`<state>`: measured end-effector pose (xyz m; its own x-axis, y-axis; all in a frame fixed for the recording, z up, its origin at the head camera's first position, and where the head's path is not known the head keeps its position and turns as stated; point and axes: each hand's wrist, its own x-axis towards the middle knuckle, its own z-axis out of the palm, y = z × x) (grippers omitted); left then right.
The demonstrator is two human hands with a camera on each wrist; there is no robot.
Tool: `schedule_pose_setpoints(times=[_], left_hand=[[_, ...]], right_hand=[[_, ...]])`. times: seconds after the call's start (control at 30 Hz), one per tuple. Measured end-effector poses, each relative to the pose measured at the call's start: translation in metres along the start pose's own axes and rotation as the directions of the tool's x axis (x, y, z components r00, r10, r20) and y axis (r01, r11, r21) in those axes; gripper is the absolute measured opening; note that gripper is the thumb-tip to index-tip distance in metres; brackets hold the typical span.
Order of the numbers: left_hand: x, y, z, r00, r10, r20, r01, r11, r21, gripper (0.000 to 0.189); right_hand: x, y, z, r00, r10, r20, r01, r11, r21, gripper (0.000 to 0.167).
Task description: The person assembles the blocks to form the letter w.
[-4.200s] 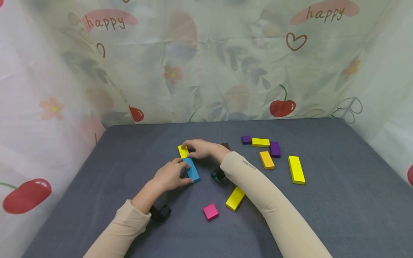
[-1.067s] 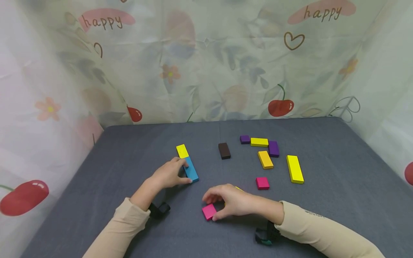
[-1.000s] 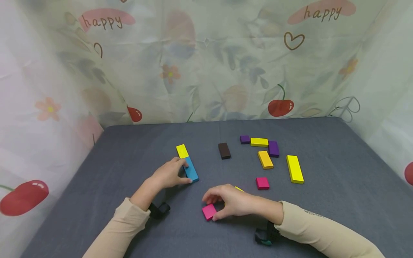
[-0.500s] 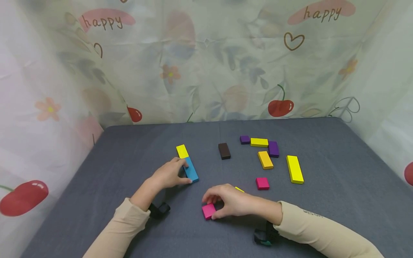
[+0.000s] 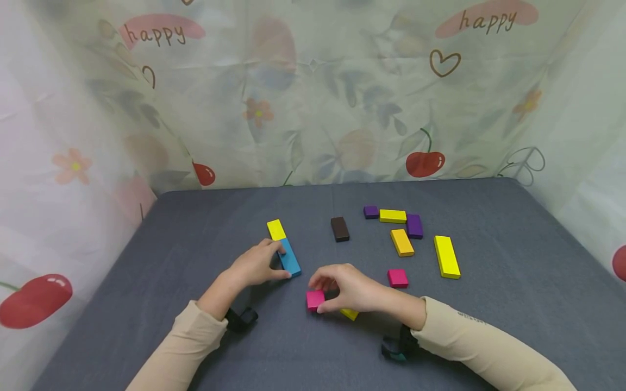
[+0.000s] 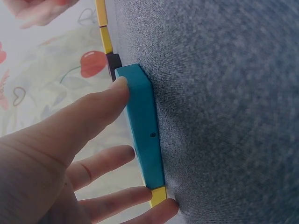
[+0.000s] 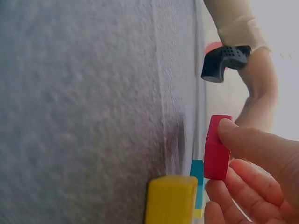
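Observation:
In the head view my left hand point(image 5: 254, 264) holds a blue block point(image 5: 290, 262) flat on the table, thumb at its near end and fingers along its far part. A small yellow block point(image 5: 276, 229) touches the blue block's far end. The left wrist view shows the thumb against one end of the blue block point(image 6: 144, 126). My right hand point(image 5: 354, 289) pinches a pink block point(image 5: 315, 301) between thumb and fingers; the right wrist view has this pink block point(image 7: 217, 149) raised off the cloth. Below the right hand lies a yellow block point(image 5: 349, 314), partly hidden.
On the grey table point(image 5: 205, 217) lie a dark brown block point(image 5: 339, 229), another pink block point(image 5: 398, 278), an orange block point(image 5: 402, 243) and a long yellow block point(image 5: 447, 257). Farther back, a small purple block point(image 5: 371, 212), a yellow block point(image 5: 393, 216) and a purple block point(image 5: 414, 226) form a row.
My right hand went from the yellow block at the far end to the near pink block, then lifted it and moved it slightly away from me. The left hand stayed on the blue block.

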<state>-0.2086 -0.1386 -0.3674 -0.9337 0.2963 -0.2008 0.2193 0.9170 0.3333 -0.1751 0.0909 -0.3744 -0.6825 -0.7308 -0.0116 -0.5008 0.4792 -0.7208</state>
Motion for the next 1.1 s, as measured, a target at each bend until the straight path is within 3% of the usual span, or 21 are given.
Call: schedule_pose_setpoints(times=[0.33, 0.67, 1.1], left_hand=[[-0.002, 0.001, -0.002, 1.0, -0.008, 0.006, 0.008, 1.0, 0.003, 0.052], [-0.003, 0.003, -0.003, 1.0, -0.006, 0.006, 0.006, 1.0, 0.003, 0.05], [-0.001, 0.001, 0.0, 1.0, -0.014, 0.0, 0.014, 1.0, 0.004, 0.051]], right_hand=[[0.007, 0.0, -0.008, 0.999, 0.008, -0.037, -0.009, 1.0, -0.016, 0.032], [0.019, 0.003, -0.013, 0.996, 0.079, -0.039, -0.079, 0.997, -0.009, 0.033], [0.032, 0.007, -0.014, 0.994, 0.108, -0.026, -0.109, 0.993, -0.039, 0.033]])
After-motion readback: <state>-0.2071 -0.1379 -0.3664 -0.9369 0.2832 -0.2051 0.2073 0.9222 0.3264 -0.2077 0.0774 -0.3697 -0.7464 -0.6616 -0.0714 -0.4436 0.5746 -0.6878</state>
